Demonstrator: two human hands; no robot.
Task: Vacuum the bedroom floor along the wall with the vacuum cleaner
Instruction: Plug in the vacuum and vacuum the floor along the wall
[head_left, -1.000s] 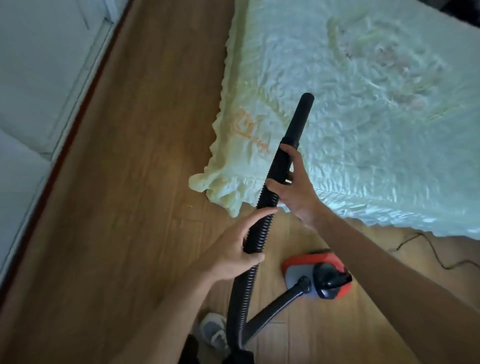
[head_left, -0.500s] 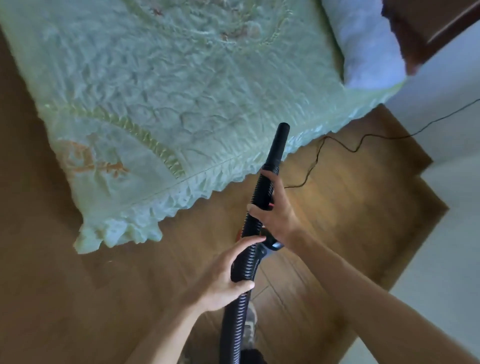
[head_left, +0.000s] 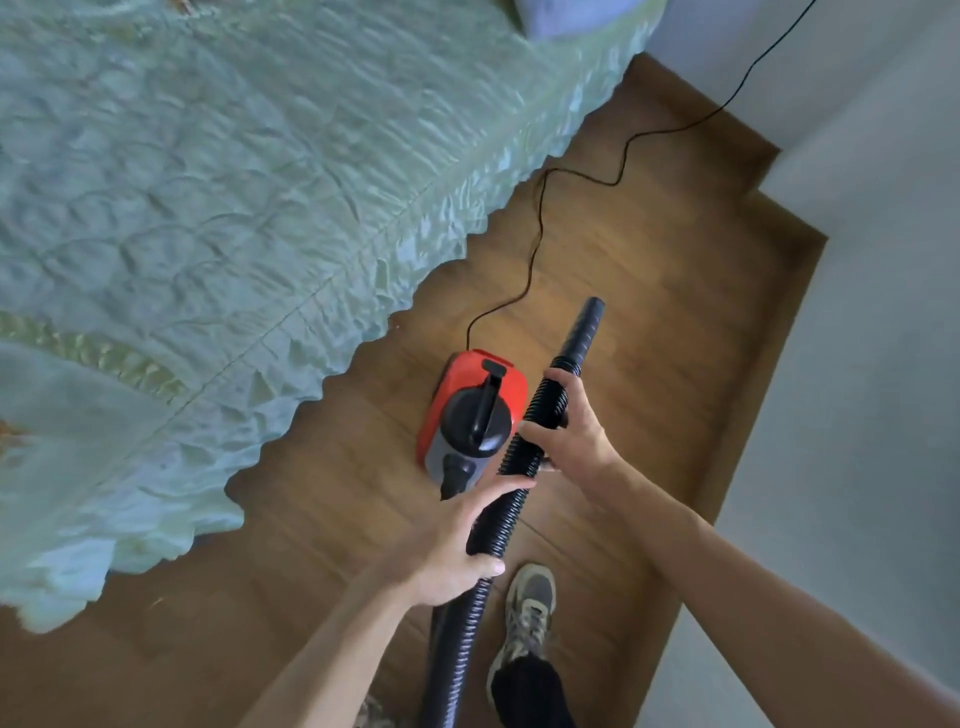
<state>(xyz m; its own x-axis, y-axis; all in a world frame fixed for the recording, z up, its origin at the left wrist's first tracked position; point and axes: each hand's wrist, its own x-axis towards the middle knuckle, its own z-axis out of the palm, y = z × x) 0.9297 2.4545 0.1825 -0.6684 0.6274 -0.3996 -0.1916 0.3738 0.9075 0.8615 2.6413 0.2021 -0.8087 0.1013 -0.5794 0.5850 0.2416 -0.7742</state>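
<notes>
Black ribbed vacuum hose (head_left: 511, 470): gripped by left hand (head_left: 457, 543) low, right hand (head_left: 569, 434) nearer the nozzle; red canister vacuum cleaner (head_left: 475, 410): on wood floor (head_left: 649, 312) between quilted bed (head_left: 208, 208) and wall (head_left: 883, 364); power cord (head_left: 537, 228) trailing.

A red-and-grey canister vacuum cleaner (head_left: 475, 415) with a black top handle sits upright on the wooden bedroom floor (head_left: 649, 322), just beside the bed's edge. Its ribbed black hose (head_left: 524, 441) rises at a slant, smooth nozzle end raised off the floor, while a black power cord (head_left: 537, 228) trails toward the wall (head_left: 883, 312).
</notes>
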